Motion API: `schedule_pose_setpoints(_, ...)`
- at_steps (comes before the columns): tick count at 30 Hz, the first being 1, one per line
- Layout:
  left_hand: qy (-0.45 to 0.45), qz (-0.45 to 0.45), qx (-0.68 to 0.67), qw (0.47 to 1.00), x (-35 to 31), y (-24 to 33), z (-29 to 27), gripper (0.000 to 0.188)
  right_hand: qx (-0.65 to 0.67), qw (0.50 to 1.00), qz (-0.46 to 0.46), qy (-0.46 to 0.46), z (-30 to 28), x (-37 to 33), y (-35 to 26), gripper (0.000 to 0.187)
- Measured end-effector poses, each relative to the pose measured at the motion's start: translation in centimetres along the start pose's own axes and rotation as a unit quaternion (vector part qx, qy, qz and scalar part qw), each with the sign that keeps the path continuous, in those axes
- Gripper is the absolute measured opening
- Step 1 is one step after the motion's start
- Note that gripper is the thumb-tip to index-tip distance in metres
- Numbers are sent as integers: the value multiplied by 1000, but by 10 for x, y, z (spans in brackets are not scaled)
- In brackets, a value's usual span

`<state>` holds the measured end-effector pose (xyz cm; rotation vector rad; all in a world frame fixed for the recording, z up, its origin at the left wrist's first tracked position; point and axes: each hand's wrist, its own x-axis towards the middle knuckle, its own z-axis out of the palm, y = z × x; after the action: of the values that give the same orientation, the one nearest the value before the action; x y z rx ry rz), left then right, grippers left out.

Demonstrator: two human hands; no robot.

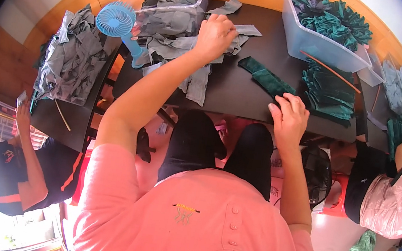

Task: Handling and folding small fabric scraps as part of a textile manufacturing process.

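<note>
My left hand (pixel 215 35) reaches forward and grips a grey fabric piece (pixel 244 30) at the edge of a grey fabric pile (pixel 173 30) on the black table (pixel 236 87). My right hand (pixel 289 118) rests near the table's front edge, fingers curled on the end of a folded dark green velvet strip (pixel 267 78). To the right of that hand lies a stack of dark green fabric pieces (pixel 328 91).
A clear plastic bin (pixel 318 44) holds green fabric at the back right. A blue hand-held fan (pixel 120 26) stands at the left by a clear tray. Another grey pile (pixel 70 60) lies on a left table. Other people sit at far left and far right.
</note>
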<state>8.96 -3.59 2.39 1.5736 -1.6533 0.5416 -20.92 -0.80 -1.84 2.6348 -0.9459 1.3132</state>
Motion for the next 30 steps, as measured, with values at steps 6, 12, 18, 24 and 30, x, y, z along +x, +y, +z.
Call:
schedule_pose_setpoints(6, -103, -86, 78, 988, 57, -50, 67, 26, -52, 999, -5, -7, 11, -7, 0, 31)
schedule_pose_setpoints(12, -212, -281, 120, 928, 78, -77, 88, 74, -53, 998, -5, -20, 12, -9, 1, 31)
schedule_pose_setpoints(18, -206, -270, 168, 925, 64, -91, 103, 32, -65, 998, -7, -13, 10, -4, 2, 31)
schedule_pose_setpoints(24, -281, -63, 3, 957, 75, -42, 67, 27, -69, 997, -12, -14, 11, -7, 1, 32)
schedule_pose_setpoints(30, -237, 120, -17, 964, 37, -20, 4, 24, -69, 997, -22, 4, 12, -7, 2, 31)
